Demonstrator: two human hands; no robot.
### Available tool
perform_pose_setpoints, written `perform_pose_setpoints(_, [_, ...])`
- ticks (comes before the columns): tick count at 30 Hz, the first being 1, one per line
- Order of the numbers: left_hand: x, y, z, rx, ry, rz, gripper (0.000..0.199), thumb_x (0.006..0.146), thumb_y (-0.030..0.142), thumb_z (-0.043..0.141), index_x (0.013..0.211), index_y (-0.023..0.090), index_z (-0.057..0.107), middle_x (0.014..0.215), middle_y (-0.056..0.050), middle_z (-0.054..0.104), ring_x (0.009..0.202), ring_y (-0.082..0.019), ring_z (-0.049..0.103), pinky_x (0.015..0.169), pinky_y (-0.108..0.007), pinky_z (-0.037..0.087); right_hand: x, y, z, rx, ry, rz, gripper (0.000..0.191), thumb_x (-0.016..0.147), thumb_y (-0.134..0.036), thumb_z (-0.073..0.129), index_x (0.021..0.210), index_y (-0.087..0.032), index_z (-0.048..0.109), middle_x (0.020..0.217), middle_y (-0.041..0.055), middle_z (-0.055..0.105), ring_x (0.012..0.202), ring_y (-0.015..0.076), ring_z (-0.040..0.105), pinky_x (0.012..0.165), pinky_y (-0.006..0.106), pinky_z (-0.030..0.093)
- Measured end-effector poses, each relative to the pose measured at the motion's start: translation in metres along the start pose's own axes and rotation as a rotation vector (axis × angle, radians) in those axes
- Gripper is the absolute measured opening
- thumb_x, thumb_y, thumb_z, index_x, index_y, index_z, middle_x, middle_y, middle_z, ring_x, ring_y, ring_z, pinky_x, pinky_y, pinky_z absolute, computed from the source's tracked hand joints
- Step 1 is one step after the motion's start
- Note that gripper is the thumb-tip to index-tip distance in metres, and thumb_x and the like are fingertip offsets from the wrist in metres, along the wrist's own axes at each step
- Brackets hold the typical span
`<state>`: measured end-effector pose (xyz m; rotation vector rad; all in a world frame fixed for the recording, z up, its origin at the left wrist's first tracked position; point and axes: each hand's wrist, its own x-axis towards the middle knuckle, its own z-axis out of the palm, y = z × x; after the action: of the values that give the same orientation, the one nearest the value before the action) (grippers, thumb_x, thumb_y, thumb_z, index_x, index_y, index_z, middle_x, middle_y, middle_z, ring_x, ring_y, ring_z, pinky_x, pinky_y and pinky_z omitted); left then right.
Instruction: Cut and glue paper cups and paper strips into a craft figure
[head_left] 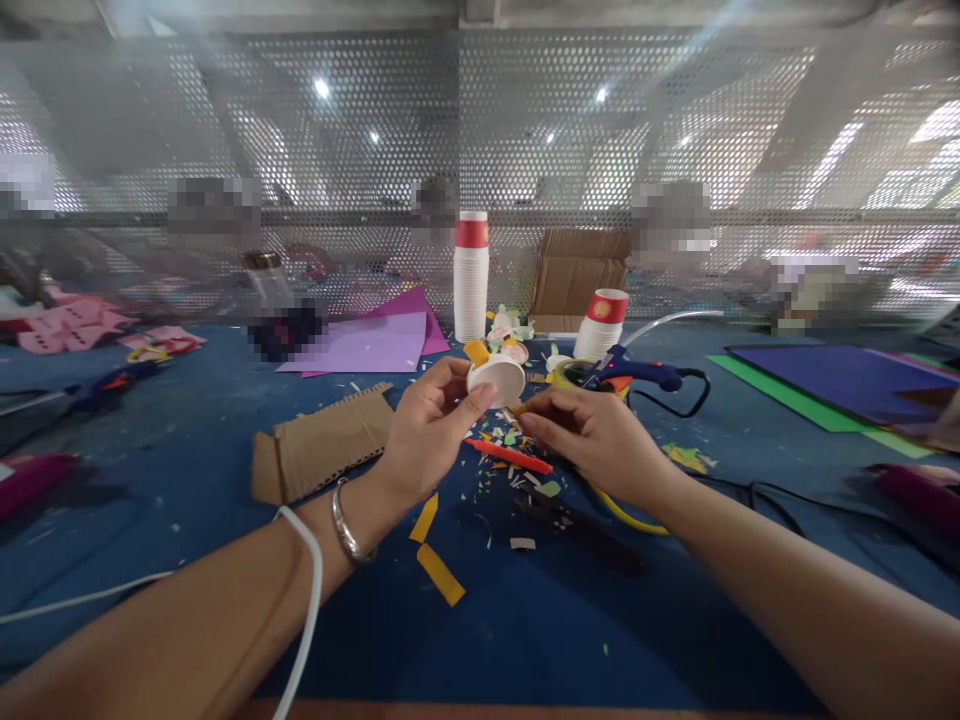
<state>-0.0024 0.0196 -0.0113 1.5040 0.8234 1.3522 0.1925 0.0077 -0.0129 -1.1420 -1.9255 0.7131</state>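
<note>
My left hand [439, 420] is closed on a small white paper cup [504, 376], its round face tipped toward me and the thumb across its lower edge. A yellow-orange paper piece [476, 351] sticks up at the cup's upper left. Just right of the cup, my right hand [585, 430] pinches a small orange-brown piece [517, 408], mostly hidden by the fingertips. Below the hands lie a red-orange pen [511, 456] and scattered paper scraps. Two yellow-orange paper strips [441, 574] rest on the blue table, nearer to me.
Behind stand a tall stack of paper cups [471, 290] and a shorter stack [601, 325]. A blue glue gun [637, 370] lies right of the cup, its cable running off. Corrugated cardboard [322, 440] is at left; coloured sheets [832, 385] are at right. A white cord [307, 610] crosses my left forearm.
</note>
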Motion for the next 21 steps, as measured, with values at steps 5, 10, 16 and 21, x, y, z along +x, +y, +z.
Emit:
perform_pose_setpoints(5, [-0.003, 0.002, 0.0, 0.092, -0.06, 0.049, 0.014, 0.087, 0.032, 0.071, 0.087, 0.021, 0.061, 0.084, 0.0, 0.065, 0.079, -0.014, 0.058, 0.075, -0.028, 0.045, -0.002, 0.002, 0.0, 0.003, -0.007, 0.003, 0.025, 0.093, -0.041, 0.056, 0.084, -0.02, 0.067, 0.078, 0.0038, 0.068, 0.068, 0.0176, 0.059, 0.059, 0.031, 0.042])
perform_pose_setpoints(10, [-0.002, 0.0, 0.001, 0.117, 0.003, 0.045, 0.019, 0.083, 0.03, 0.073, 0.091, 0.019, 0.06, 0.083, -0.001, 0.064, 0.075, -0.013, 0.057, 0.067, -0.027, 0.046, -0.003, 0.0, -0.001, -0.105, 0.094, -0.067, 0.021, 0.093, -0.039, 0.06, 0.092, -0.02, 0.068, 0.082, 0.0038, 0.069, 0.071, 0.0177, 0.061, 0.062, 0.031, 0.046])
perform_pose_setpoints(16, [-0.001, -0.003, 0.006, 0.168, 0.029, -0.053, 0.021, 0.079, 0.026, 0.069, 0.092, 0.017, 0.056, 0.08, -0.001, 0.059, 0.067, -0.012, 0.054, 0.055, -0.025, 0.043, -0.006, -0.006, 0.005, -0.251, 0.279, -0.326, 0.034, 0.086, -0.031, 0.072, 0.115, -0.018, 0.061, 0.103, 0.008, 0.066, 0.082, 0.019, 0.064, 0.075, 0.034, 0.054])
perform_pose_setpoints(21, [-0.005, -0.004, 0.01, 0.191, -0.084, -0.056, 0.02, 0.079, 0.028, 0.07, 0.092, 0.017, 0.058, 0.078, 0.0, 0.058, 0.067, -0.012, 0.052, 0.06, -0.026, 0.043, -0.007, -0.007, 0.01, -0.304, 0.226, -0.403, 0.04, 0.083, -0.02, 0.071, 0.12, -0.018, 0.058, 0.103, 0.0084, 0.064, 0.084, 0.02, 0.064, 0.076, 0.036, 0.055])
